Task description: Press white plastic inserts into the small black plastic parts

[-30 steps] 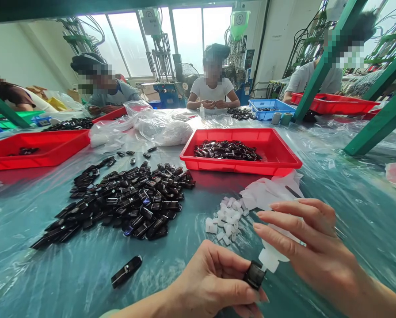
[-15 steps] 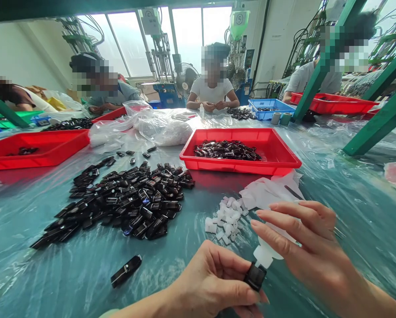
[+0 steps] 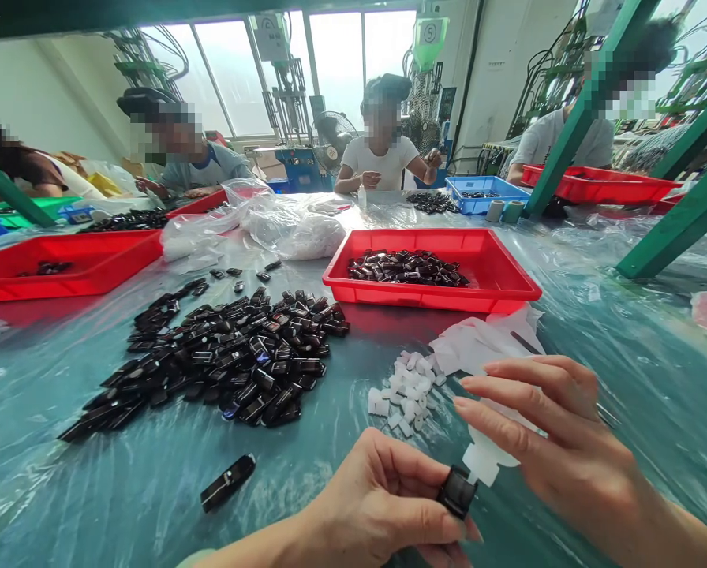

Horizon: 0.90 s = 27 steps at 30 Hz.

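Observation:
My left hand [image 3: 392,501] pinches a small glossy black plastic piece [image 3: 457,493] between thumb and fingers, low in the view. My right hand [image 3: 572,450] is wrapped round a translucent white squeeze bottle [image 3: 488,451], most of it hidden behind the fingers. The bottle is tilted, its nozzle tip at the black piece's upper right edge. Just beyond the hands lie small white plastic pieces [image 3: 411,388] in a loose heap. A single black piece [image 3: 228,483] rests left of my left hand, in front of a large pile of black pieces [image 3: 229,355].
A red tray [image 3: 430,295] holding black pieces stands beyond the hands; another red tray [image 3: 63,288] is at left. Crumpled white sheeting [image 3: 484,341] lies behind my right hand, plastic bags [image 3: 294,233] farther back. Green posts [image 3: 678,213] rise at right. Co-workers sit around the table.
The bottle's nozzle has shifted slightly right along the black piece, and my right hand moved with it. My left hand stays nearly still. The co-worker opposite has spread their hands apart.

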Motion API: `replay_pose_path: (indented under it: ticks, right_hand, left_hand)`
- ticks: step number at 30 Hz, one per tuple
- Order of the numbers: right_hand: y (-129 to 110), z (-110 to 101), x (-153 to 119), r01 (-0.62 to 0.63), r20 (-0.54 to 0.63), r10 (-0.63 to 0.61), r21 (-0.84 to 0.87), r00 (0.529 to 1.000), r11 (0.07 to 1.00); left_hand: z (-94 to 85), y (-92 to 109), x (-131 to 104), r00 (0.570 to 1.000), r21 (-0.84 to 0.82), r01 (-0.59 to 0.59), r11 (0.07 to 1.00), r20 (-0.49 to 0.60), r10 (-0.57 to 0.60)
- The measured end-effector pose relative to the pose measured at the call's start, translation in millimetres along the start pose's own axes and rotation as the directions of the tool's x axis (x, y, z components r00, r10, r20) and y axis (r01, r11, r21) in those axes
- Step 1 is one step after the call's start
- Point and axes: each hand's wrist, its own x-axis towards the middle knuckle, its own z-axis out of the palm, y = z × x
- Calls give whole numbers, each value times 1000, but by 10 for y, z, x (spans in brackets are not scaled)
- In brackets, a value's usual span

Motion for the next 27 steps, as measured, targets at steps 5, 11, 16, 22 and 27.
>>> replay_pose_path:
  ticks: [5,11,16,22,27]
  right_hand:
    - [7,6,6,-2,-5,2,2,1000,1000]
    - [-7,21,12,19,-12,-19,-10,1000,1000]
    - [-23,35,24,6,-2,-6,0,1000,1000]
    - [41,85,61,-52,-13,53,69,999,996]
    - [272,64,81,-426,-28,442,219,897,878]
  left_hand:
    - [-4,-13,7,1000,-11,-15,1000,5,15]
    - [15,-17,2,1000,-20,7,1000,5,-7]
    - [24,-10,5,1000,-10,26,1000,0,-26]
    - [18,-18,10,1000,-22,12,1000,-14,-12]
    - [-7,-23,14,999,-42,-32,999,-32,31]
